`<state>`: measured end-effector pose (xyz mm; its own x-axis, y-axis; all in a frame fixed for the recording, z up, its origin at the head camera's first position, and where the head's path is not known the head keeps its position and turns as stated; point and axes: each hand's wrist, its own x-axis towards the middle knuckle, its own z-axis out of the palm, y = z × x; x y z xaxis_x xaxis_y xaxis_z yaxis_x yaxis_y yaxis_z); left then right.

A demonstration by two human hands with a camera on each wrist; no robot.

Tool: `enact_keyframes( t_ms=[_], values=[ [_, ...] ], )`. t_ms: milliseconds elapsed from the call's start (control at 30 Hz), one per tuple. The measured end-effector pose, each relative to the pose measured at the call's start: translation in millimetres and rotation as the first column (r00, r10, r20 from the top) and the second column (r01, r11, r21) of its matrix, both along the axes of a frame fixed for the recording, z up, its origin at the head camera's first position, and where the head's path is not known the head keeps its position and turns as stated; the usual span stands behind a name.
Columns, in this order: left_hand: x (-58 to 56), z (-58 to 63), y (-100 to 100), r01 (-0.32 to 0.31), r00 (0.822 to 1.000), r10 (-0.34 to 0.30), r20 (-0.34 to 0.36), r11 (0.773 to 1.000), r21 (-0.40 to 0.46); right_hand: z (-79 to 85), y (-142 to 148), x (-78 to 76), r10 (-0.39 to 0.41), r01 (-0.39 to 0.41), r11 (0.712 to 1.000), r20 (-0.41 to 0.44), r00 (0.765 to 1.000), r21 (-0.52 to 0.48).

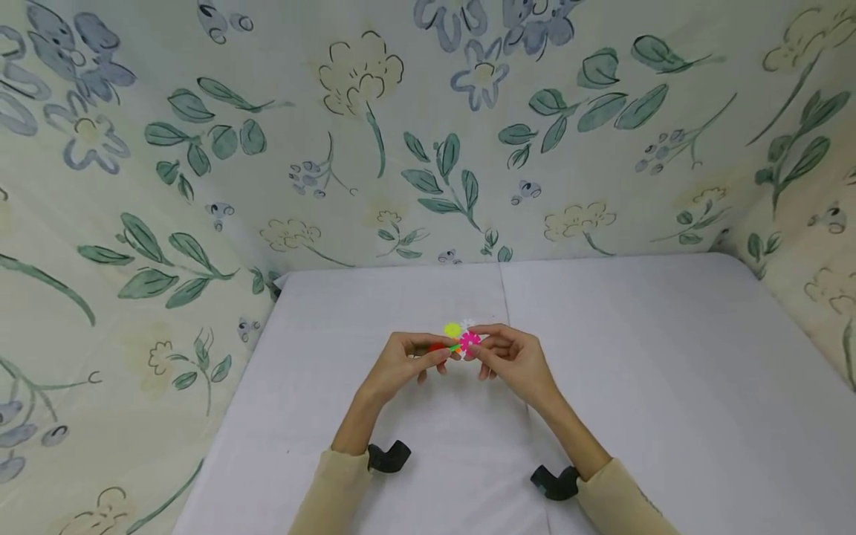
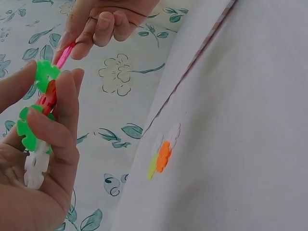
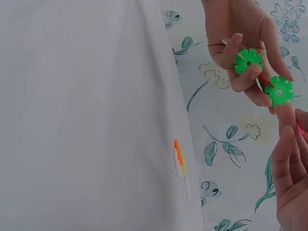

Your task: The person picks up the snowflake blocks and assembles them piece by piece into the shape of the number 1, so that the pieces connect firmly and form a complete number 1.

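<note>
My left hand (image 1: pixel 401 364) pinches a short chain of notched plastic discs. In the left wrist view it runs from a white disc (image 2: pixel 36 168) through a green disc (image 2: pixel 30 129) and a red disc (image 2: pixel 46 101) to another green disc (image 2: pixel 46 76) at the far end. Between the thumb and fingers of my right hand (image 1: pixel 518 360) is a pink notched disc (image 1: pixel 469 342), held edge-on against the end green disc. Whether their slots are joined, I cannot tell. Both hands are raised above the table.
Several loose discs lie close together on the white-covered table (image 1: pixel 669 371), among them a yellow disc (image 1: pixel 452 330), an orange disc (image 2: pixel 164 156) and a white disc (image 1: pixel 467 325). Floral fabric (image 1: pixel 374 193) hangs behind the table's back edge and at both sides.
</note>
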<state>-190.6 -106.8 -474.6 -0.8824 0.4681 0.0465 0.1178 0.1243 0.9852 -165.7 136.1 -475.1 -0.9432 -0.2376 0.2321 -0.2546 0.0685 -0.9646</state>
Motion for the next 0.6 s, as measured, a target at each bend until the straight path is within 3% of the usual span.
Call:
enact_keyframes(
  t_ms=[267, 600],
  values=[
    [2.3, 1.6, -1.2, -0.017, 1.000, 0.017, -0.002, 1.000, 0.016, 3.4, -0.9, 2.0, 0.005, -0.005, 1.000, -0.010, 1.000, 0.004],
    [3.9, 7.1, 1.2, -0.012, 1.000, 0.013, -0.013, 0.997, 0.071, 5.1, -2.1, 4.2, -0.045, 0.045, 0.999, -0.032, 0.998, 0.002]
  ],
)
